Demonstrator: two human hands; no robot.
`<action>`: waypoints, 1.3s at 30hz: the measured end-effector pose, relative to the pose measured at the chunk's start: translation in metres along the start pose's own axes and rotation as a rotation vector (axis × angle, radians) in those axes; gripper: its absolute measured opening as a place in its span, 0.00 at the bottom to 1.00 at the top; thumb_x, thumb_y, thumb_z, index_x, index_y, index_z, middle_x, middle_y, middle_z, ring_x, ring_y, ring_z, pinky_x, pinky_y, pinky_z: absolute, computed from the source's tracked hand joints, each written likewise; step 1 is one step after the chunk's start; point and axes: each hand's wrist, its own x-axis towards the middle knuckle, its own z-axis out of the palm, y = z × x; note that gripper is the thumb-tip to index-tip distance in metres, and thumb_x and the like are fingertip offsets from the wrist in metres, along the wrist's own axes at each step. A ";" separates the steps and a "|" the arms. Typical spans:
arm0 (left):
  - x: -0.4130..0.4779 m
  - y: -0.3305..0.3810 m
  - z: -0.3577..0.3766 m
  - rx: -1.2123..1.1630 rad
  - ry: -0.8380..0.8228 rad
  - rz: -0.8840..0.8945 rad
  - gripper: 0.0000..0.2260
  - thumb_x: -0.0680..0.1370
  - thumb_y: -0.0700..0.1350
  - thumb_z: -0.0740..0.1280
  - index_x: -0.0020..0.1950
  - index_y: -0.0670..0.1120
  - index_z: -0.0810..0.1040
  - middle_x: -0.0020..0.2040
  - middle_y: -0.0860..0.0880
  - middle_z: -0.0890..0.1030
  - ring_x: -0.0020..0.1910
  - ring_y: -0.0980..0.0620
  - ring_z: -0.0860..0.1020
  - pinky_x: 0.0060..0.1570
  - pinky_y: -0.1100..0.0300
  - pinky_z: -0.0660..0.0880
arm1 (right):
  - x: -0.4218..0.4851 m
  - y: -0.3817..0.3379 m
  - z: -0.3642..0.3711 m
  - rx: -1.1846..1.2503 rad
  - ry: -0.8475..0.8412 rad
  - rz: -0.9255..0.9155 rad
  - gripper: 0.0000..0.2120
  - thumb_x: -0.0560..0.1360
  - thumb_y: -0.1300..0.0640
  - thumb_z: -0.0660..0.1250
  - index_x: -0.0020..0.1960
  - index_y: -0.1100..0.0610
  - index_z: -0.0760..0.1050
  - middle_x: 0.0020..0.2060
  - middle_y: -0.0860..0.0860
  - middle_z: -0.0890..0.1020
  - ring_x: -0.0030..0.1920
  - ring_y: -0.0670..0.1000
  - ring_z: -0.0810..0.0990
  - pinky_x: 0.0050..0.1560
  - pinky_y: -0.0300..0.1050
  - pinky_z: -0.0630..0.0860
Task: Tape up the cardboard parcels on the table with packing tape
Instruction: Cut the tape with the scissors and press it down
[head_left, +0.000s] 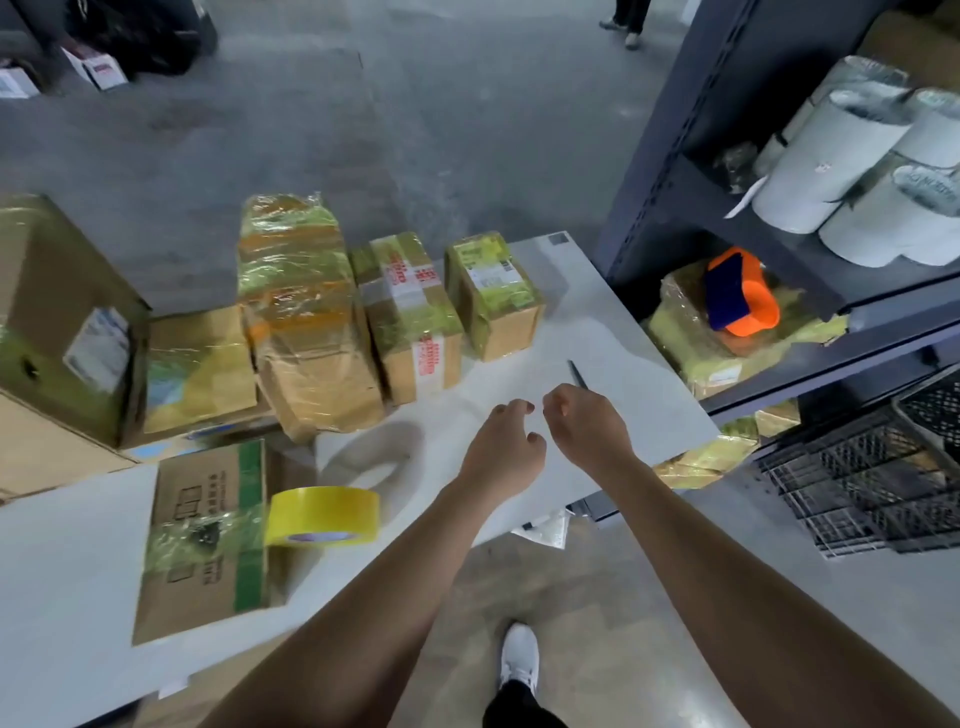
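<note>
- head view shows a pale grey worktop (597, 322) running from the lower left up to a far right corner, with grey concrete floor beyond it and below its near edge.
- dark metal shelving (675, 171) stands just right of the worktop; white paper rolls (831, 171) lie stacked on an upper shelf, and a tape-wrapped package under an orange and blue object (740, 299) sits on the shelf below.
- black plastic crates (872, 483) are stacked on the floor at the lower right.
- large brown carton (57, 312) with a white label fills the far left of the worktop.
- flat carton (208, 540) with a green stripe and printed characters lies near the front left, its middle covered with yellowish tape.
- tall wrapped parcel (301, 322), shiny with clear and yellowish tape, lies in the row along the far edge.
- low flat parcel (200, 364) sits between the large carton and the tall one.
- parcel with red-printed tape (410, 317) stands just right of the tall one, touching it.
- small labelled parcel (493, 296) ends the row, slightly apart from its neighbour.
- yellow packing tape roll (322, 514) sits at the flat carton's right edge, touching it, left of the forearms.
- left hand (506, 447) hovers over bare worktop, fingers loosely curled, nothing seen in it.
- right hand (587, 426) is just beside it, fingertips nearly meeting the left's, also loosely curled and holding nothing visible.
- white shoe (519, 657) shows on the floor below the arms.
- dark pen (577, 375) lies on the worktop just beyond the right hand.
</note>
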 end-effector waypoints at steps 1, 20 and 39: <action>0.006 0.009 0.009 -0.035 -0.011 -0.024 0.21 0.81 0.41 0.57 0.75 0.45 0.64 0.73 0.47 0.68 0.69 0.49 0.69 0.64 0.58 0.67 | 0.004 0.013 -0.004 0.009 -0.001 0.008 0.15 0.83 0.53 0.55 0.52 0.59 0.77 0.45 0.53 0.81 0.45 0.55 0.78 0.39 0.46 0.73; 0.070 0.056 0.081 -0.228 -0.039 -0.210 0.11 0.79 0.39 0.59 0.58 0.51 0.74 0.56 0.52 0.77 0.53 0.51 0.71 0.54 0.58 0.71 | 0.061 0.119 0.016 -0.225 -0.238 0.229 0.15 0.80 0.51 0.62 0.61 0.60 0.70 0.55 0.56 0.80 0.55 0.58 0.79 0.44 0.46 0.71; 0.011 0.006 0.017 -0.585 0.628 -0.266 0.10 0.79 0.37 0.59 0.49 0.50 0.76 0.48 0.51 0.81 0.52 0.46 0.80 0.54 0.47 0.78 | 0.053 0.012 0.019 0.471 -0.374 -0.426 0.12 0.75 0.64 0.71 0.57 0.57 0.75 0.37 0.45 0.81 0.36 0.44 0.81 0.44 0.39 0.76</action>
